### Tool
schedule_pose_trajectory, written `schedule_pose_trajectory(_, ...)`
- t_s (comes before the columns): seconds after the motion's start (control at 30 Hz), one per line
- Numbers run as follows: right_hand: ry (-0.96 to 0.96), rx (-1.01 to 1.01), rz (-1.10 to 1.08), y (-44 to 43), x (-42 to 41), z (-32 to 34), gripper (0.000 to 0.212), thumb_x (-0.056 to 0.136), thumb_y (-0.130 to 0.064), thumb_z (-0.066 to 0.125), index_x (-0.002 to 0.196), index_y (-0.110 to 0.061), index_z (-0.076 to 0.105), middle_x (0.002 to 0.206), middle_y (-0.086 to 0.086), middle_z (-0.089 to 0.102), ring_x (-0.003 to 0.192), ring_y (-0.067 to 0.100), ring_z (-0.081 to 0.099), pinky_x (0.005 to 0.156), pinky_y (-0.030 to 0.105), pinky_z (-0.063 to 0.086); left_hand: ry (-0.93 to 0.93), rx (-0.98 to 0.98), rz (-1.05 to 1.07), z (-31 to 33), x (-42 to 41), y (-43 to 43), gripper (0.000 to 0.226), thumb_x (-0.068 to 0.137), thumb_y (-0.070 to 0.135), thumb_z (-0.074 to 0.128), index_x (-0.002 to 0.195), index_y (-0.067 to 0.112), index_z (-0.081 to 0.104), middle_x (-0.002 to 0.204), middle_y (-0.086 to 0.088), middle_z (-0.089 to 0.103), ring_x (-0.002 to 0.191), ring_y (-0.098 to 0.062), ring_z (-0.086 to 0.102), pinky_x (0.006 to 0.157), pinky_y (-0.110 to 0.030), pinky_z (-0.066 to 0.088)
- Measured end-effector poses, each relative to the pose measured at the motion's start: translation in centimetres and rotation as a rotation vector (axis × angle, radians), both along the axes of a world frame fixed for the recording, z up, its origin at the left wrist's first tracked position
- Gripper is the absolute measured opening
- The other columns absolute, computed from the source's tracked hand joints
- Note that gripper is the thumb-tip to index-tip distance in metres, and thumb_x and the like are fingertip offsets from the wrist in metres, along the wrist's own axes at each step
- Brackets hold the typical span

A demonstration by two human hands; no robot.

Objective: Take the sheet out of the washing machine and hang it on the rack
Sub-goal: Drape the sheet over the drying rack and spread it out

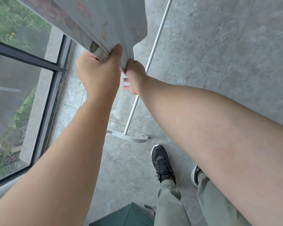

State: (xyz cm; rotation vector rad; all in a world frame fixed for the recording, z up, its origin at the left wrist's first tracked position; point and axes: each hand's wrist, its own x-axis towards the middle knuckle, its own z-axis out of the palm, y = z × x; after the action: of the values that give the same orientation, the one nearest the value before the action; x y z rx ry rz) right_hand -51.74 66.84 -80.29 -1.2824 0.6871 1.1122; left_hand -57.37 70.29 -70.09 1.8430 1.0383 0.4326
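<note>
Left hand (pixel 98 70) bunches and right hand (pixel 135 75) pinches the pale grey floral fabric sheet (pixel 95 17) at frame centre; its length runs toward the upper left, the slim white metal rack pole (pixel 155 44) just right of both grips

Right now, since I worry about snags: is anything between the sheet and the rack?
Nothing visible does. The left hand and right hand grip the sheet beside the rack pole; its top is out of view.

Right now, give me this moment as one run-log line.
left hand: grips sheet edge | right hand: pinches sheet edge | rack pole: upright beside sheet
</note>
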Motion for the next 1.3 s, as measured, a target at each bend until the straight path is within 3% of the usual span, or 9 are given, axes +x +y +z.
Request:
schedule_pose_trajectory(0.13, 0.012, 0.004, 0.037, 0.3, -0.6, -0.8, 0.035, 0.104, -0.043, 0.033, 0.128, -0.026, 0.052, 0.129, 0.002, 0.059, 0.119, 0.032, 0.055, 0.085, 0.052, 0.049, -0.006, 0.033, 0.024, -0.2, -0.2, 0.1, 0.040, 0.073, 0.023, 0.074, 0.066, -0.005, 0.045, 0.056, 0.002, 0.040, 0.052, -0.013, 0.036, 0.050, -0.029, 0.032)
schedule_pose_trajectory(0.27, 0.018, 0.044, 0.046, 0.3, -0.6, -1.5, 0.029, 0.105, -0.042, 0.035, 0.118, -0.024, 0.054, 0.120, 0.003, 0.067, 0.111, 0.028, 0.063, 0.087, 0.044, 0.052, 0.234, 0.073, -0.051, -1.3, -0.7, 0.3, 0.026, 0.081, 0.027, 0.068, 0.066, 0.016, 0.050, 0.053, 0.010, 0.046, 0.044, -0.003, 0.040, 0.046, -0.018, 0.034)
schedule_pose_trajectory(0.4, -0.085, -0.015, 0.111, 0.1, -0.8, -1.7, 0.035, 0.106, -0.038, 0.034, 0.121, -0.018, 0.058, 0.097, -0.001, 0.064, 0.090, 0.018, 0.058, 0.067, 0.032, 0.045, 0.367, 0.085, -0.099, -2.3, -1.4, 0.8, 0.030, 0.090, 0.031, 0.062, 0.070, 0.012, 0.050, 0.055, 0.008, 0.044, 0.042, -0.001, 0.042, 0.041, -0.016, 0.029)
schedule_pose_trajectory(0.53, -0.127, -0.057, 0.154, -0.3, -1.6, -2.3, 0.032, 0.107, -0.036, 0.031, 0.106, -0.018, 0.057, 0.085, 0.002, 0.061, 0.085, 0.020, 0.057, 0.060, 0.029, 0.041, 0.288, 0.095, -0.040, -1.8, -1.9, 0.4, 0.043, 0.094, 0.040, 0.061, 0.077, 0.000, 0.061, 0.062, -0.007, 0.057, 0.054, -0.013, 0.050, 0.051, -0.032, 0.040)
schedule_pose_trajectory(0.77, -0.065, -0.061, 0.076, -0.9, -4.1, -3.2, 0.031, 0.107, -0.034, 0.031, 0.099, -0.015, 0.054, 0.069, 0.002, 0.051, 0.052, 0.015, 0.042, 0.047, 0.026, 0.032, 0.118, 0.208, -0.024, 0.3, -2.5, -0.6, 0.042, 0.096, 0.049, 0.058, 0.065, 0.021, 0.058, 0.059, 0.010, 0.055, 0.054, -0.003, 0.056, 0.055, -0.030, 0.046)
schedule_pose_trajectory(0.87, -0.079, -0.086, 0.135, -0.6, -4.6, -2.5, 0.029, 0.107, -0.032, 0.031, 0.106, -0.016, 0.055, 0.073, 0.001, 0.052, 0.059, 0.017, 0.043, 0.048, 0.026, 0.035, 0.189, 0.306, -0.041, -0.2, -2.9, -0.1, 0.040, 0.100, 0.040, 0.051, 0.077, 0.009, 0.061, 0.063, 0.002, 0.056, 0.066, -0.016, 0.055, 0.058, -0.032, 0.043)
schedule_pose_trajectory(1.13, 0.066, -0.042, 0.130, -1.3, -5.5, -1.6, 0.035, 0.105, -0.038, 0.035, 0.100, -0.017, 0.062, 0.062, -0.002, 0.040, 0.039, 0.010, 0.031, 0.048, 0.024, 0.030, 0.322, 0.284, -0.095, 0.1, -3.6, 0.1, 0.038, 0.089, 0.008, 0.043, 0.061, 0.018, 0.020, 0.054, 0.003, 0.022, 0.040, -0.010, 0.025, 0.041, -0.022, 0.020)
schedule_pose_trajectory(1.2, 0.066, -0.061, 0.141, -1.5, -5.5, -0.8, 0.039, 0.103, -0.038, 0.036, 0.112, -0.013, 0.065, 0.073, 0.001, 0.056, 0.049, 0.013, 0.050, 0.052, 0.026, 0.042, 0.318, 0.225, -0.100, 0.8, -3.5, -0.1, 0.033, 0.080, 0.005, 0.045, 0.064, 0.018, 0.020, 0.056, 0.004, 0.020, 0.043, -0.011, 0.020, 0.041, -0.023, 0.017)
schedule_pose_trajectory(1.3, 0.022, -0.097, 0.270, -2.2, -5.0, 2.4, 0.044, 0.105, -0.040, 0.031, 0.126, -0.013, 0.058, 0.128, 0.009, 0.064, 0.113, 0.028, 0.063, 0.091, 0.042, 0.050, 0.287, 0.182, -0.103, 2.9, -3.0, -0.4, 0.028, 0.079, 0.008, 0.054, 0.064, 0.013, 0.031, 0.053, 0.005, 0.026, 0.043, -0.011, 0.027, 0.043, -0.021, 0.022)
